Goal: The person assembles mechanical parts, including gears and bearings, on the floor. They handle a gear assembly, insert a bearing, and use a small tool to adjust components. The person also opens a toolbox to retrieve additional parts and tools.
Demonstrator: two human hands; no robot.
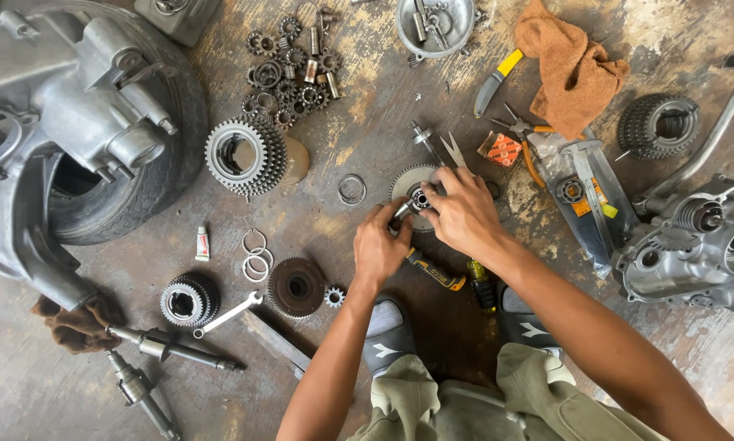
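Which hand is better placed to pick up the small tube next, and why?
Left. The left hand lies nearer the small tube; the right hand sits farther away, on the gear.

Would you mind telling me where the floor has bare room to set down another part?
Bare floor lies bottom left, below the shafts, and in the strip between the stacked gear and the rings. It is crowded around both hands, left and right, on the gear, and among the small gears at top.
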